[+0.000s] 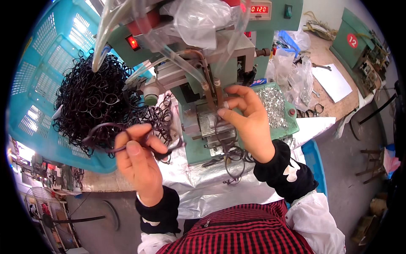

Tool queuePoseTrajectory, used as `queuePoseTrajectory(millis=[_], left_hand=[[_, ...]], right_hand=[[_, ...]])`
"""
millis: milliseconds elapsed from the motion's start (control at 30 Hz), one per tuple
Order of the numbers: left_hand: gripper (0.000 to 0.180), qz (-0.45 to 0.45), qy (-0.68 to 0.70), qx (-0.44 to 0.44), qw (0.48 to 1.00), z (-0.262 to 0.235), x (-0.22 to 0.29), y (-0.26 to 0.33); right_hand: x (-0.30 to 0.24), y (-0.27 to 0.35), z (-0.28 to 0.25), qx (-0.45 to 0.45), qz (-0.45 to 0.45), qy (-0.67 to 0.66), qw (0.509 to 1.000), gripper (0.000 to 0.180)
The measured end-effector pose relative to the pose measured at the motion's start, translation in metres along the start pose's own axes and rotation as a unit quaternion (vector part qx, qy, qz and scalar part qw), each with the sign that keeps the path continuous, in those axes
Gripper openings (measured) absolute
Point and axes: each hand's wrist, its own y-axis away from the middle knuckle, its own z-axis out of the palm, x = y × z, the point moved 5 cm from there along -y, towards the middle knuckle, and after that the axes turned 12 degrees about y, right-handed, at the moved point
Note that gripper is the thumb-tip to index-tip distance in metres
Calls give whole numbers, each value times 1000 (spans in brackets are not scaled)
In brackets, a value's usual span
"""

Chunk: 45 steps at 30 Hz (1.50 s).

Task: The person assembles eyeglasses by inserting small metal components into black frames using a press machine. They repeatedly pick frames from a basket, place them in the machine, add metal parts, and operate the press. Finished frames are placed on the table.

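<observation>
My left hand [141,163] is closed on a dark eyeglass frame [111,150], with its rim sticking out beyond the fingers beside the blue basket. At the work head of a green bench machine [191,157], my right hand [253,125] pinches thumb and fingers together beside the copper-coloured holders [210,99]. Something small and pale shows at those fingertips, too small to name. Below the thumb, another dark eyeglass frame [244,169] hangs in front of the metal fixture [209,122]. Whether the right fingers touch that frame is hard to see.
A blue basket [40,91] at the left holds a heap of dark eyeglass frames [84,101], spilling towards the machine. Right of the work head, a green tray [292,129] bears small silvery parts [272,106]. Silver sheeting [186,184] covers the bench front. Clear tubes [182,63] hang above.
</observation>
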Motion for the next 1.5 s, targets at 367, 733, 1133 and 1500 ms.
queuePoseTrajectory(millis=[367, 733, 1133, 1500], left_hand=[[41, -447, 262, -145, 843, 62, -8, 29], [41, -614, 335, -59, 712, 65, -68, 71], [10, -186, -182, -104, 960, -7, 3, 82], [21, -114, -558, -328, 754, -127, -67, 74]], right_hand=[[-11, 15, -59, 40, -180, 485, 855, 30], [57, -5, -129, 113, -90, 560, 816, 12], [55, 22, -131, 148, -50, 392, 906, 16], [51, 2, -93, 135, -58, 332, 932, 14]])
